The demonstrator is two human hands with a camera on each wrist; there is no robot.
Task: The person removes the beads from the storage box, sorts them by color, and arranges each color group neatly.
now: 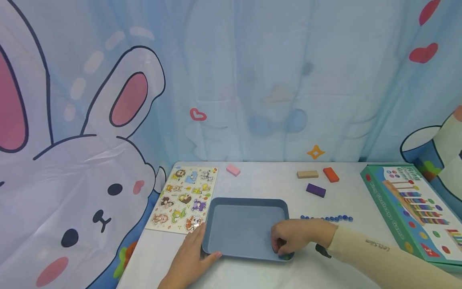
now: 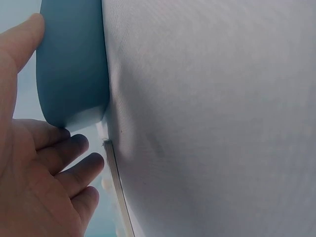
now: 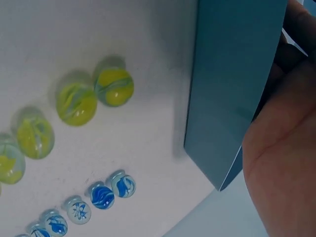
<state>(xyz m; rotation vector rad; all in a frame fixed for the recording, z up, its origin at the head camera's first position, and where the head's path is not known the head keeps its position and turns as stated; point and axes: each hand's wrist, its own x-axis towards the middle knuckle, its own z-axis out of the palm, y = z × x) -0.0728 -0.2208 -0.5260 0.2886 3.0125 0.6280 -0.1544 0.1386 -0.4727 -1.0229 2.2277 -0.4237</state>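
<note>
A blue rectangular tray (image 1: 242, 228) lies on the white table in the head view with nothing in it. My left hand (image 1: 196, 249) rests flat against its near left corner, with the thumb along the front wall. The left wrist view shows the left hand (image 2: 34, 177), fingers straight, touching the tray's rounded corner (image 2: 71, 64). My right hand (image 1: 290, 237) grips the near right corner with its fingers curled over the rim. In the right wrist view the tray's corner (image 3: 232, 84) sits against the palm of the right hand (image 3: 281, 153).
Blue marbles (image 1: 326, 218) line up right of the tray. The right wrist view shows yellow-green marbles (image 3: 76, 103) and the blue marbles (image 3: 103, 195). An animal puzzle board (image 1: 184, 198) lies left. Pink (image 1: 233, 170), tan (image 1: 307, 174), orange (image 1: 331, 175) and purple (image 1: 315, 190) blocks lie behind. A green toy box (image 1: 411, 208) is at the right.
</note>
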